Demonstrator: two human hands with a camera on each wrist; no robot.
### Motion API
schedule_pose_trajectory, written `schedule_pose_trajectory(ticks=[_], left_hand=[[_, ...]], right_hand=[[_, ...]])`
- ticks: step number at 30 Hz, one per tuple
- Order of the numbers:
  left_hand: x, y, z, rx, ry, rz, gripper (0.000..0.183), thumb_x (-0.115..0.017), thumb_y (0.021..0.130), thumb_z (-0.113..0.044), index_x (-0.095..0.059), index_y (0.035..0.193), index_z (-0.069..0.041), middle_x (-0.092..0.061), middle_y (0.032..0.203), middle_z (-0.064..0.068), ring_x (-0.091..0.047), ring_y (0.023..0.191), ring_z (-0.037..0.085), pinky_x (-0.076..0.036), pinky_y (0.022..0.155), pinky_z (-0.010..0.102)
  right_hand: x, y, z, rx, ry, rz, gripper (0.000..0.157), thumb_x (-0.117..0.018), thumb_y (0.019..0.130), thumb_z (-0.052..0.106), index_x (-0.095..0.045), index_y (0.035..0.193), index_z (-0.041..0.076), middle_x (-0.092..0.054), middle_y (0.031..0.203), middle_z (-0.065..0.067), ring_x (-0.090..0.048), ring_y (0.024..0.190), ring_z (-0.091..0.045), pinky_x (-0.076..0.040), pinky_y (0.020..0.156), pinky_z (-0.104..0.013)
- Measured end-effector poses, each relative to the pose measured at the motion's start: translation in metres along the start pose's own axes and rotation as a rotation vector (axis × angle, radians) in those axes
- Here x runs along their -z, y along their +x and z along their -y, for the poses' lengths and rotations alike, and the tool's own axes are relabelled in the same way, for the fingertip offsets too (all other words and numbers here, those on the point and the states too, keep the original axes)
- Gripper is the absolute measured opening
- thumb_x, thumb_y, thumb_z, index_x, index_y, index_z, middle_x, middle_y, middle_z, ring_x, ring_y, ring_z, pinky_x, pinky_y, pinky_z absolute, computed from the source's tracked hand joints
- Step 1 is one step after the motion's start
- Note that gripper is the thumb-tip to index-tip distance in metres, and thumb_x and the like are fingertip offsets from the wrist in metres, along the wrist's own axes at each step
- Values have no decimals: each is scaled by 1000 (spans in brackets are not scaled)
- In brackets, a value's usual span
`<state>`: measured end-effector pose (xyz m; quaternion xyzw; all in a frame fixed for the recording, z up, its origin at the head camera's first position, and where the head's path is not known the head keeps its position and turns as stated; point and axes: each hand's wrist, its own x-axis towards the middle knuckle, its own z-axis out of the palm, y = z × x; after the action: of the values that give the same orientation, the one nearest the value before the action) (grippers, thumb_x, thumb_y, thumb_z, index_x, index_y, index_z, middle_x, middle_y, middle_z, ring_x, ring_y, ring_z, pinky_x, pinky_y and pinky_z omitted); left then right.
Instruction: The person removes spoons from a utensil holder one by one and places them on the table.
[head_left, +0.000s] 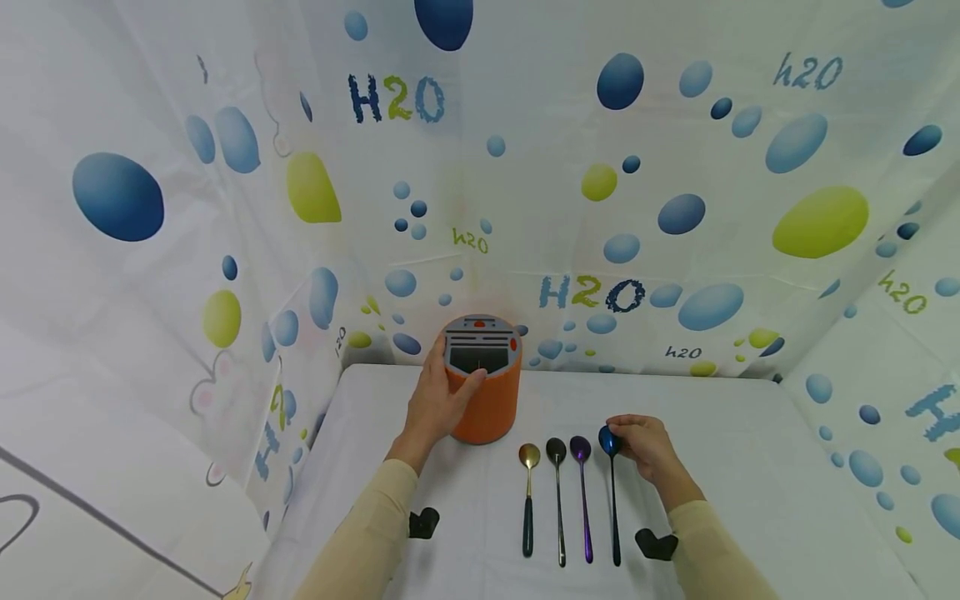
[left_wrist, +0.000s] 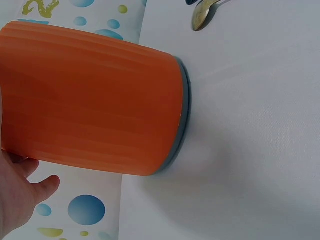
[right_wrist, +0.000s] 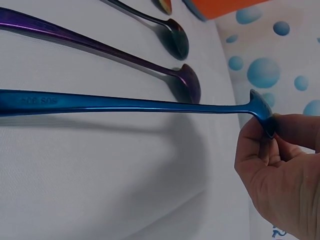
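Note:
An orange cutlery holder (head_left: 487, 412) with a grey slotted top stands at the back of the table. My left hand (head_left: 437, 398) grips it near the top, with the thumb at the front rim and fingers along the left side. To the right, my right hand (head_left: 647, 446) pinches the bowl of a blue spoon (right_wrist: 150, 104) between thumb and fingers. The spoon's handle points toward me. Left of it lie a purple spoon (head_left: 583, 483), a dark spoon (head_left: 558, 492) and a gold spoon with a dark handle (head_left: 528, 500), in a row.
White cloth covers the table (head_left: 465, 533). Behind it hangs a white curtain (head_left: 525, 208) printed with blue and green drops. Black heart-shaped pieces (head_left: 424, 523) show beside both forearms.

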<state>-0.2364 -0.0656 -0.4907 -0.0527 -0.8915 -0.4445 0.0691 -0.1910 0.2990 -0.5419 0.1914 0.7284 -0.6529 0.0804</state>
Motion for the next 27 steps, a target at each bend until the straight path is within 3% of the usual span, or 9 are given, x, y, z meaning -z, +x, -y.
schedule_pose_trajectory(ticks=[11, 27], left_hand=[[1, -1, -2, -11, 1, -6, 105, -52, 90, -82, -7, 168, -30, -27, 171, 3, -38, 152, 32, -37, 120, 63], [1, -1, -3, 0, 2, 4, 106, -52, 89, -83, -7, 169, -28, -27, 171, 4, -36, 153, 32, -34, 122, 60]], right_hand=[[-6, 8, -10, -11, 63, -22, 28, -62, 99, -1, -63, 120, -18, -71, 89, -2, -68, 78, -10, -59, 69, -23], [-9, 12, -19, 0, 32, -49, 31, -64, 100, 1, -61, 124, -18, -72, 96, -7, -68, 81, -10, -59, 70, -22]])
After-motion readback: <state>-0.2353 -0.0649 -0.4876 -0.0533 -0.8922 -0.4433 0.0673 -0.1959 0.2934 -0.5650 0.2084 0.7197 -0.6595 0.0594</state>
